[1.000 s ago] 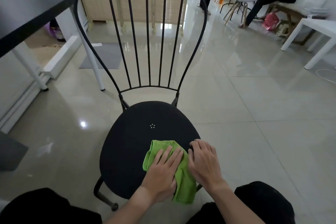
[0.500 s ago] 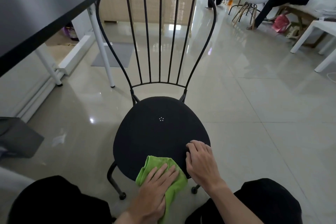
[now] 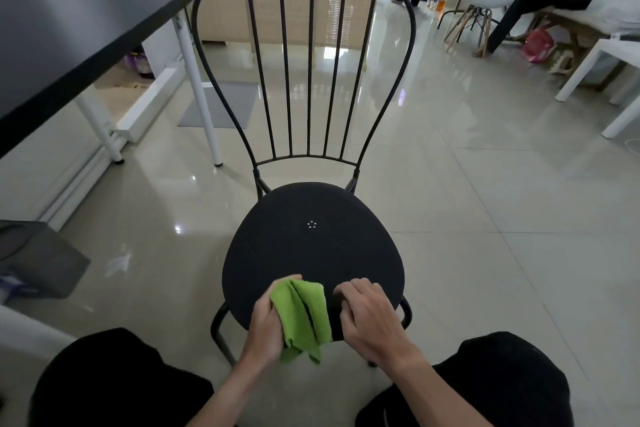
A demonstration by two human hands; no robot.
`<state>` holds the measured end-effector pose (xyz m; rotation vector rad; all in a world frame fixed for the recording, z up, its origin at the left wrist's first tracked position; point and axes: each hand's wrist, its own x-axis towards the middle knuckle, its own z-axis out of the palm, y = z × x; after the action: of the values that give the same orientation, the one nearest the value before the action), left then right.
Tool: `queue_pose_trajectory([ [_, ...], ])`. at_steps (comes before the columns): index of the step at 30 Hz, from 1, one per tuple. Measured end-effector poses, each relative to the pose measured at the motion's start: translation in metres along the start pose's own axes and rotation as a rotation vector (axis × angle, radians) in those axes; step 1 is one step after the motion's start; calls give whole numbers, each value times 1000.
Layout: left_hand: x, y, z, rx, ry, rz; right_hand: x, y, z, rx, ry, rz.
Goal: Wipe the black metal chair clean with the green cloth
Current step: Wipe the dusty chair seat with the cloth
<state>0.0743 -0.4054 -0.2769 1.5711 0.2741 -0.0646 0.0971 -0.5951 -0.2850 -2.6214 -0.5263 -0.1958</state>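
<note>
Left hand (image 3: 265, 326) grips my bunched green cloth (image 3: 303, 317) at the black metal chair (image 3: 311, 253) seat's front edge; right hand (image 3: 369, 317) rests beside it, fingers curled, empty.

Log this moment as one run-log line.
stage: wiping seat front edge | left hand: gripping green cloth | right hand: bare, resting on black metal chair seat | backrest: untouched

The folded green cloth (image 3: 304, 315) hides the left hand's (image 3: 265, 324) fingers and the near rim of the round black metal chair seat (image 3: 311, 253); the black tabletop (image 3: 69, 31) runs off the left edge.
</note>
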Motion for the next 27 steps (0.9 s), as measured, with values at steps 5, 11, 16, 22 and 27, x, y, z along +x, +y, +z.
queue_pose_trajectory([
  [5,15,20,6,-188,65,-77,-13,-3,-2,-4,47,-59],
  [11,25,56,30,-416,7,-192,-7,-10,1,53,134,56],
  [16,45,89,46,-442,-43,-169,28,-15,-23,190,389,223],
  [22,92,109,34,62,-107,42,76,11,-63,334,350,205],
  [27,115,136,18,331,-140,297,121,6,-107,452,483,172],
])
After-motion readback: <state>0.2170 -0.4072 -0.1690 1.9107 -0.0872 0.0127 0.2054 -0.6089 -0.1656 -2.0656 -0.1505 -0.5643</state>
